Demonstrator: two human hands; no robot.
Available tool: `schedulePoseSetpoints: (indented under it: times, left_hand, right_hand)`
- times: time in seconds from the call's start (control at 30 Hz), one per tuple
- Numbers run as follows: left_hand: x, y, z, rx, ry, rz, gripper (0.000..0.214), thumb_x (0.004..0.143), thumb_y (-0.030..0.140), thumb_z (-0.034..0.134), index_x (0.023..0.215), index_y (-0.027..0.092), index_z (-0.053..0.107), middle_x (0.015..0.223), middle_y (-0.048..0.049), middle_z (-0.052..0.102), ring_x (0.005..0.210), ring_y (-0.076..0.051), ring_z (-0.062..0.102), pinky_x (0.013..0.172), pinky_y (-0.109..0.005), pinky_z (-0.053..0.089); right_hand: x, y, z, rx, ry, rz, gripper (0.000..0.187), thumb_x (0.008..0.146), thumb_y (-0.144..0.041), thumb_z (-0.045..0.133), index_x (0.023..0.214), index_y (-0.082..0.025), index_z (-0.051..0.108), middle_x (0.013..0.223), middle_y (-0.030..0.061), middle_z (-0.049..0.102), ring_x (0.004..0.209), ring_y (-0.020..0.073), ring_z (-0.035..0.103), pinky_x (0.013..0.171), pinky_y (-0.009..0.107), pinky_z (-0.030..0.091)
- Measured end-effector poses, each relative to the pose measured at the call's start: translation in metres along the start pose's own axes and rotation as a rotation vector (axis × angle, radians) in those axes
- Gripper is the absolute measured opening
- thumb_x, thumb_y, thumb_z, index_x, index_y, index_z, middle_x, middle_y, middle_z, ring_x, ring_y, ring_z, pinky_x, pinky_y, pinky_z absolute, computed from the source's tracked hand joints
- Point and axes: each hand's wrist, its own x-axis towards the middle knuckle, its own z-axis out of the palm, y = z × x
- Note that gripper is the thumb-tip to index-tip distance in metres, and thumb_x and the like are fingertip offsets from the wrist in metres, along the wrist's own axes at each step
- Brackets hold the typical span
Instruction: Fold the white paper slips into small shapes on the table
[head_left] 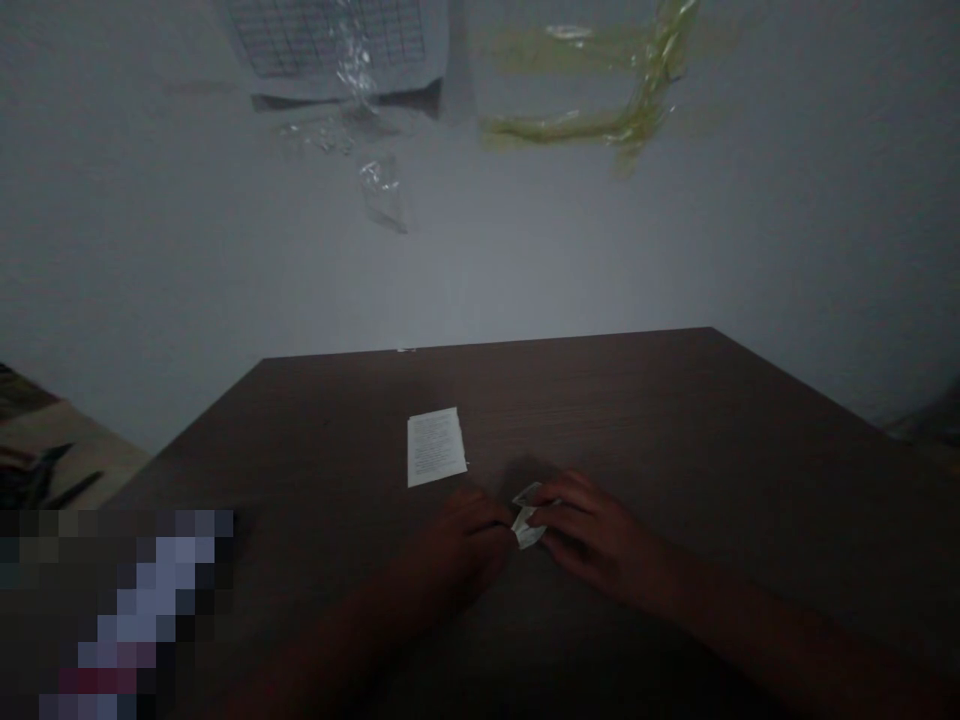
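Note:
Both of my hands rest on a dark wooden table (675,420), meeting over a small folded piece of white paper (526,522). My left hand (466,545) pinches its left edge with closed fingers. From the right, my right hand (592,535) presses on it with curled fingers. Most of the paper is covered by my fingers. A flat white printed sheet (435,446) lies just beyond my left hand, apart from it.
The table's far edge meets a pale wall (150,250). On the wall hang a gridded paper (330,40), clear tape scraps and yellowish tape (600,125). A blurred patch (120,610) covers the lower left. A patterned surface (45,450) lies left of the table.

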Motion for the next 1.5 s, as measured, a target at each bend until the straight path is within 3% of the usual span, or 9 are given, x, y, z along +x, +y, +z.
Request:
schedulePoseSetpoints:
  times: [0.27, 0.47, 0.73, 1.07, 1.37, 1.5]
  left_hand:
    - [-0.003, 0.004, 0.01, -0.214, 0.086, -0.151, 0.02, 0.103, 0.017, 0.065, 0.119, 0.026, 0.074, 0.119, -0.0091, 0.082, 0.113, -0.03, 0.079, 0.101, -0.043, 0.066]
    - [0.002, 0.007, 0.012, -0.284, 0.096, -0.254, 0.018, 0.108, 0.019, 0.058, 0.102, 0.025, 0.073, 0.104, -0.007, 0.083, 0.096, -0.027, 0.08, 0.089, -0.041, 0.065]
    - [0.003, 0.005, 0.024, -0.387, 0.066, -0.257, 0.009, 0.098, 0.018, 0.071, 0.095, 0.024, 0.076, 0.1, -0.0041, 0.08, 0.09, -0.023, 0.077, 0.086, -0.033, 0.061]
    - [0.005, 0.009, 0.025, -0.375, 0.216, -0.284, 0.014, 0.096, 0.011, 0.065, 0.092, 0.022, 0.072, 0.1, -0.0065, 0.077, 0.092, -0.023, 0.075, 0.083, -0.033, 0.058]
    - [0.005, 0.004, 0.025, -0.394, 0.238, -0.377, 0.014, 0.098, 0.016, 0.066, 0.087, 0.022, 0.072, 0.09, -0.0019, 0.079, 0.083, -0.021, 0.076, 0.077, -0.03, 0.058]
    - [0.006, 0.006, 0.023, -0.389, 0.256, -0.345, 0.014, 0.098, 0.014, 0.064, 0.087, 0.022, 0.07, 0.092, -0.0028, 0.078, 0.086, -0.022, 0.075, 0.081, -0.032, 0.059]
  right_hand:
    - [0.001, -0.001, 0.003, 0.044, -0.026, -0.037, 0.027, 0.11, -0.009, 0.064, 0.131, -0.024, 0.07, 0.123, 0.0108, 0.079, 0.113, 0.026, 0.077, 0.098, 0.042, 0.068]
    - [0.001, -0.002, 0.003, 0.041, -0.031, -0.065, 0.028, 0.109, -0.008, 0.066, 0.132, -0.023, 0.071, 0.123, 0.0113, 0.079, 0.114, 0.026, 0.076, 0.099, 0.041, 0.067]
    - [0.004, -0.007, -0.001, 0.043, -0.044, -0.087, 0.022, 0.106, -0.006, 0.065, 0.118, -0.022, 0.073, 0.115, 0.0091, 0.079, 0.105, 0.026, 0.078, 0.095, 0.038, 0.068]
    - [0.001, -0.005, -0.001, 0.021, -0.06, -0.126, 0.025, 0.108, -0.008, 0.069, 0.13, -0.02, 0.073, 0.126, 0.0131, 0.078, 0.12, 0.0269, 0.074, 0.105, 0.043, 0.066]
    - [0.006, -0.008, 0.0, -0.031, -0.027, -0.155, 0.022, 0.11, -0.01, 0.067, 0.131, -0.017, 0.072, 0.125, 0.0147, 0.079, 0.116, 0.0282, 0.074, 0.102, 0.045, 0.067]
    - [0.004, -0.007, 0.0, -0.054, -0.039, -0.132, 0.024, 0.108, -0.01, 0.07, 0.131, -0.019, 0.072, 0.127, 0.0144, 0.079, 0.119, 0.029, 0.074, 0.104, 0.046, 0.066]
